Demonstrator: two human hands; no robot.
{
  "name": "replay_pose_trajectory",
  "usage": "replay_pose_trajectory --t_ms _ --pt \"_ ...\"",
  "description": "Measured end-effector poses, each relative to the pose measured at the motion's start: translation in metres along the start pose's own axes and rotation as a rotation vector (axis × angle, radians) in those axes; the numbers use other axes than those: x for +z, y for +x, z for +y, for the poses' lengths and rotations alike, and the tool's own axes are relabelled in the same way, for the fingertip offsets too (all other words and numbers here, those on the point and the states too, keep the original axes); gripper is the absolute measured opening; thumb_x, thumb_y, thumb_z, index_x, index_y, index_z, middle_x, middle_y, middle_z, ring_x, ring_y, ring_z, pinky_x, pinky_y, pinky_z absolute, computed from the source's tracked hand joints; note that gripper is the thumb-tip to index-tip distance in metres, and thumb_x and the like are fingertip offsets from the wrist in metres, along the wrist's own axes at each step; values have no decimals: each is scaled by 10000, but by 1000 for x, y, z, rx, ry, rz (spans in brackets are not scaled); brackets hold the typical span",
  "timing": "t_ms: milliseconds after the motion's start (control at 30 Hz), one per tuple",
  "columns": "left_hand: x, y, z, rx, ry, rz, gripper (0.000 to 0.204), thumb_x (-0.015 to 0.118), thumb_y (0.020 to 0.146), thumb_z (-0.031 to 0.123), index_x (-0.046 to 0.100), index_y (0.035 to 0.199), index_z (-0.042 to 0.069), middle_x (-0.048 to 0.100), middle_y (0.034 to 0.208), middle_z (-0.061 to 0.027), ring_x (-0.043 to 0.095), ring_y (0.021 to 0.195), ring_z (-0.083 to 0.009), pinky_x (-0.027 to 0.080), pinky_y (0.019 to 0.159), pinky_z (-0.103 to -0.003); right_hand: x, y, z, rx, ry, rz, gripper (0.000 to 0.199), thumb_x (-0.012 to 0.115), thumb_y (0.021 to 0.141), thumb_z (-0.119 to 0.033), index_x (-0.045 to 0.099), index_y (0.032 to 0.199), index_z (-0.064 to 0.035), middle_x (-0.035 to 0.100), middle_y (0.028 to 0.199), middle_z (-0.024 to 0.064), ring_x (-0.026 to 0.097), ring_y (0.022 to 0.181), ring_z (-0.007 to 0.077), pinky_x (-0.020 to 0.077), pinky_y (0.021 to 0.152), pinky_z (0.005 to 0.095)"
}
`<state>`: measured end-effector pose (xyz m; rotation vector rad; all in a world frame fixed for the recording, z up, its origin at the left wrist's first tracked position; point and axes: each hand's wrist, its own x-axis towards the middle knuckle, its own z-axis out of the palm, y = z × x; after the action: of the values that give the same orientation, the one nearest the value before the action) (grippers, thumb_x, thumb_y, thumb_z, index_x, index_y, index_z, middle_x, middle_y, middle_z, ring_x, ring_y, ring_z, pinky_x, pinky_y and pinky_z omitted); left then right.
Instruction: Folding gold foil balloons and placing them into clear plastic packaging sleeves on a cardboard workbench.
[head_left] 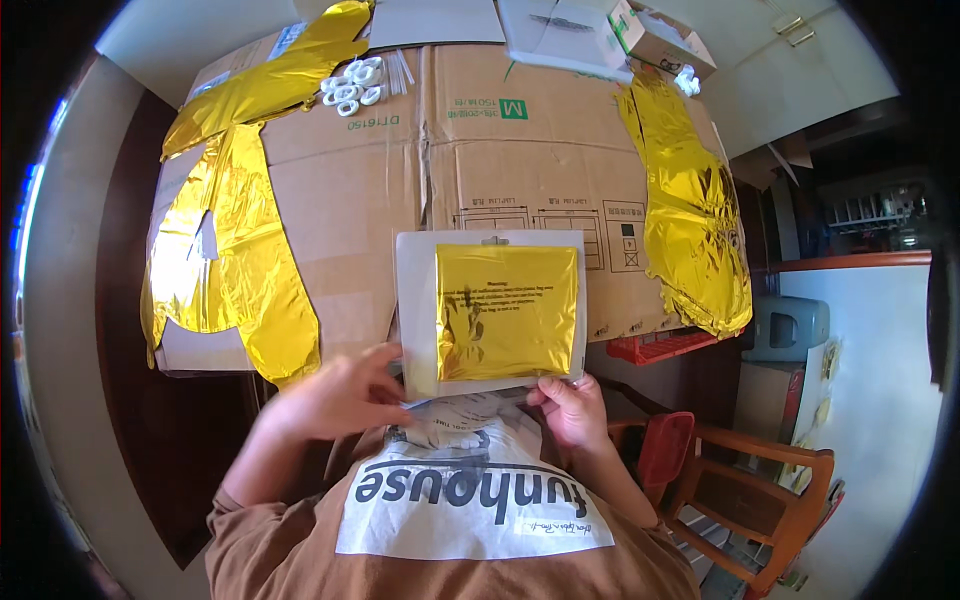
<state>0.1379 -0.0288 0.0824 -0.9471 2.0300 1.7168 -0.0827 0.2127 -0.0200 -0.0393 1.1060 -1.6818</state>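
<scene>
Where the broad cardboard (340, 190) fills the middle of the scene, crumpled gold foil (690, 220) lies along its right side, and more gold foil (250, 190) spreads over its left; both look thin, slick and easily torn. Over the near edge, before the person's chest, is a flat white packet (418, 290), probably light and stiff like card, though it may bend if pinched at one corner. On its face sits a folded gold panel (510, 340), glossy and likely slippery, soft and quick to crease, so the pale borders seem the better hold, one hand at each side. The left hand (330, 395) is blurred, fingers curled by the near left edge; whether it touches, I cannot tell. The right hand (572, 410) pinches the near right corner, thumb on top. Small white rings (350, 85) lie far left.
</scene>
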Motion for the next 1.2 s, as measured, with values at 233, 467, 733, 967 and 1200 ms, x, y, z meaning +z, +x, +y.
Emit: replay_pose_trajectory --t_ms 233,467,733,967,1200 --pt "-58 95 49 507 319 606 246 732 919 202 723 1092 26 721 856 -75 652 781 -145 531 743 -318 -1 11 -6 -12 -71 -63 210 723 924 -30 711 1133 -53 736 993 72 688 823 168 564 727 314" --pt "-74 151 82 262 80 -133 197 777 896 224 735 936 35 700 786 -23 657 752 -123 524 681 -313 -15 6 -11 -64 -63 -123 270 750 909 -51 697 1173 -43 740 1076 90 707 902 201 579 798 358" --pt "-65 161 68 103 -291 -149 173 773 903 153 744 1003 14 728 911 -9 636 746 -90 525 695 -251 2 4 -2 54 -1 -134 309 749 908 -8 662 1204 -14 707 1137 106 694 981 218 584 848 375" --pt "-70 150 73 53 118 -58 192 767 890 174 785 1006 22 745 829 -32 656 769 -94 520 719 -268 4 3 -10 124 -84 -83 298 727 935 -35 657 1224 -16 715 1119 102 702 964 212 602 860 379" --pt "-65 148 73 186 120 7 237 784 862 245 795 963 30 753 829 -60 661 763 -121 531 743 -297 -2 1 -3 174 -167 -174 253 686 951 -10 685 1203 15 719 1162 117 704 984 201 588 896 357"
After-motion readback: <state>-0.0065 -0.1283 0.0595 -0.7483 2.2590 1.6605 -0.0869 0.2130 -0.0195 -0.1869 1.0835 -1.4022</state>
